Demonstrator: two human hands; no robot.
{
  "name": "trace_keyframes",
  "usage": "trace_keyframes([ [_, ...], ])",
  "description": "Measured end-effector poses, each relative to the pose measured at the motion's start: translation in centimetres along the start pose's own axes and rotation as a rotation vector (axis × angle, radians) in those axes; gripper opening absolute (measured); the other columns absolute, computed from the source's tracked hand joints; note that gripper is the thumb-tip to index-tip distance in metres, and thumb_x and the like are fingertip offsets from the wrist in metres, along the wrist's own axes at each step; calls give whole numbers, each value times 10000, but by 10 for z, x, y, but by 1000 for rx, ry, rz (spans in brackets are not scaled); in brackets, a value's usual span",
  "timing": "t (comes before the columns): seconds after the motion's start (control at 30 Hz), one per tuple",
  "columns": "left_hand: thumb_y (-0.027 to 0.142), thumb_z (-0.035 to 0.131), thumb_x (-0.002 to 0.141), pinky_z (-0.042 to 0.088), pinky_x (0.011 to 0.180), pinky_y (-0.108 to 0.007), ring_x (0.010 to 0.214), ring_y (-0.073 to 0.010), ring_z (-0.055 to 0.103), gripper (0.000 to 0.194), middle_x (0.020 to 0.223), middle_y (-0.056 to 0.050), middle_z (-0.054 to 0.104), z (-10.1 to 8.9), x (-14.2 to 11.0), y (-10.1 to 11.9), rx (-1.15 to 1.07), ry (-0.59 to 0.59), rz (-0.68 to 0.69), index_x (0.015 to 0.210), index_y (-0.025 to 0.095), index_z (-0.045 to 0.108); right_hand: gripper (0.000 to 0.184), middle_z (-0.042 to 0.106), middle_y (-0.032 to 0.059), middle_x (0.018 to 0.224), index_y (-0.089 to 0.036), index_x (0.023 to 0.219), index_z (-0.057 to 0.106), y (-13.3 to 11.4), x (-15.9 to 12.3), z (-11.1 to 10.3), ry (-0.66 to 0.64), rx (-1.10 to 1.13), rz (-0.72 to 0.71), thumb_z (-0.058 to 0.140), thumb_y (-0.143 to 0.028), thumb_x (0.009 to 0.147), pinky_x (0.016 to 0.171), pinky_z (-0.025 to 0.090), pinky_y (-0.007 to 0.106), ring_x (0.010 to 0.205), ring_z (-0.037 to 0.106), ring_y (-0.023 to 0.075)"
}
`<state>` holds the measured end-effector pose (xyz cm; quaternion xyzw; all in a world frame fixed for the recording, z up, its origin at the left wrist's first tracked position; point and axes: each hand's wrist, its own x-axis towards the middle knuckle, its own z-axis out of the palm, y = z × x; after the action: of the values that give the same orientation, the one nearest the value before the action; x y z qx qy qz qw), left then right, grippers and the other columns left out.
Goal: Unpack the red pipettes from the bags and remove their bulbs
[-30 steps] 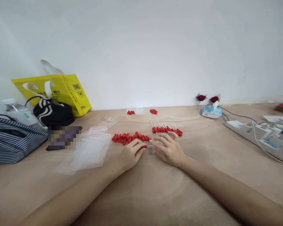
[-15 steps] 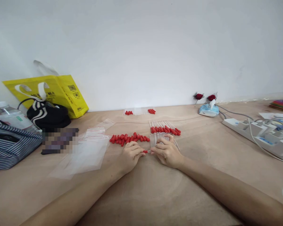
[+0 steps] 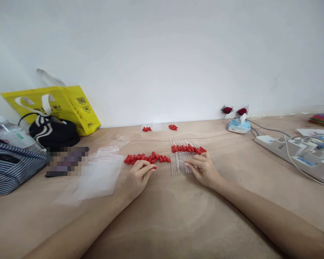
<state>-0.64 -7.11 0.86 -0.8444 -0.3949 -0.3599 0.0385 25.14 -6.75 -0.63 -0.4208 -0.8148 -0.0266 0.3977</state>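
My left hand (image 3: pixel 139 177) is closed in a pinch on a small red rubber bulb (image 3: pixel 154 167), whose end shows at the fingertips. Just beyond it lies a loose heap of similar red bulbs (image 3: pixel 139 157). My right hand (image 3: pixel 203 169) pinches a thin clear tube (image 3: pixel 181 160) that points left from its fingers. Under and beside those fingers is a row of bare clear tubes (image 3: pixel 175 166). Behind that row are droppers (image 3: pixel 189 148), clear tubes with red bulbs on their near ends, partly covered by the right hand.
Clear zip bags (image 3: pixel 102 176) lie left of the bulbs. A bag with red pieces (image 3: pixel 158 127) rests by the wall. At left are a yellow bag (image 3: pixel 83 108), a black cap (image 3: pixel 56 133) and a striped pouch (image 3: pixel 16 169). Tissues (image 3: pixel 239 126) and a power strip (image 3: pixel 294 153) are at right.
My hands have moved apart from where they met over a red bulb and a clear tube. The left went left with a red bulb; the right moved right and away over the tubes.
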Motion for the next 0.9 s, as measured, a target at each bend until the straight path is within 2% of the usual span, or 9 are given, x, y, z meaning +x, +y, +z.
trace_keyframes([
  [0.07,239,438,827,460,684,-269,761,-143,541,214,839,-45,563,-6,4,-7,31,39,-100,923,188,622,258,600,44,723,-191,895,641,4,3,-2,-3,43,75,395,-248,842,681,355,301,661,524,133],
  [0.17,263,429,795,471,684,-281,774,-164,551,278,851,-69,548,-18,12,-30,107,106,-345,960,151,623,281,571,66,732,-166,903,638,13,5,-3,-17,16,181,373,-199,817,620,404,273,668,533,149],
  [0.3,259,493,686,467,660,-270,695,-167,585,330,804,-56,613,-40,17,-67,147,52,-696,962,125,613,281,570,93,814,-133,915,603,27,5,0,-15,-103,243,365,-127,766,663,428,285,731,544,171],
  [0.4,329,538,641,451,605,-258,659,-181,602,315,712,-42,645,-49,15,-81,173,-24,-838,868,130,625,260,567,98,844,-133,867,580,33,5,7,-48,-139,259,365,-86,728,667,421,288,738,538,171],
  [0.57,444,512,659,425,585,-259,689,-208,618,329,704,-35,675,-54,13,-80,149,-200,-872,782,171,649,268,553,101,863,-139,856,574,31,5,19,-45,-169,260,374,-66,693,717,397,316,808,519,186],
  [0.73,445,449,715,394,566,-274,697,-243,607,341,663,-51,664,-61,14,-78,353,-270,-837,707,181,664,250,541,112,918,-130,883,592,22,6,20,-87,-124,265,405,-116,718,718,388,314,852,517,188],
  [0.8,448,428,737,393,568,-279,711,-247,604,354,697,-56,667,-61,13,-78,413,-233,-789,729,182,661,245,542,119,937,-120,894,598,17,6,19,-114,-131,277,410,-138,739,737,373,324,889,512,197],
  [0.9,411,430,761,408,622,-285,741,-227,592,323,792,-55,668,-56,10,-73,459,-40,-628,816,174,644,245,554,117,957,-127,925,600,10,4,17,-145,-183,293,419,-203,779,757,343,345,935,501,215],
])
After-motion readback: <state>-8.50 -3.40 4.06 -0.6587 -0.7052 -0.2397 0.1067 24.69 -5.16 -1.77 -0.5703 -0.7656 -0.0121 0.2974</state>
